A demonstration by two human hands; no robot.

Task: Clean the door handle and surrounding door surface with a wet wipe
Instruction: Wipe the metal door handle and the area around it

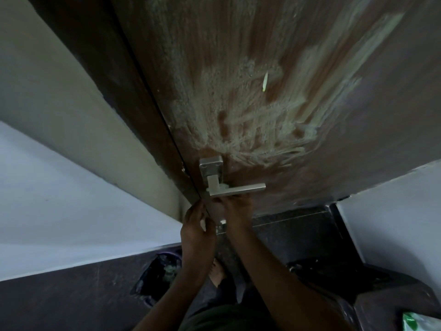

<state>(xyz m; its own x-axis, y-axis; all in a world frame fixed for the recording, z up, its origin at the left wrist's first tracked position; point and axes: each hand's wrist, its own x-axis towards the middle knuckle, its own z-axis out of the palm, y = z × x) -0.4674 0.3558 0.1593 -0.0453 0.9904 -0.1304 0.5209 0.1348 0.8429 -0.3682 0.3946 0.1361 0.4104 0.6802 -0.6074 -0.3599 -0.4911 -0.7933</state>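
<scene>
The brown door carries pale smeared streaks above the handle. Low on it sits the metal lever handle, pointing right from a square base plate. My left hand grips the door edge just below the handle. My right hand is blurred and reaches up under the lever, its fingers against the underside. A small white corner of the wet wipe shows below that hand; the remainder is hidden.
The dark door frame and white wall lie left. Below are a black-bagged bin, my bare foot, a dark floor, a dark object at right, and a green-white packet at the bottom right corner.
</scene>
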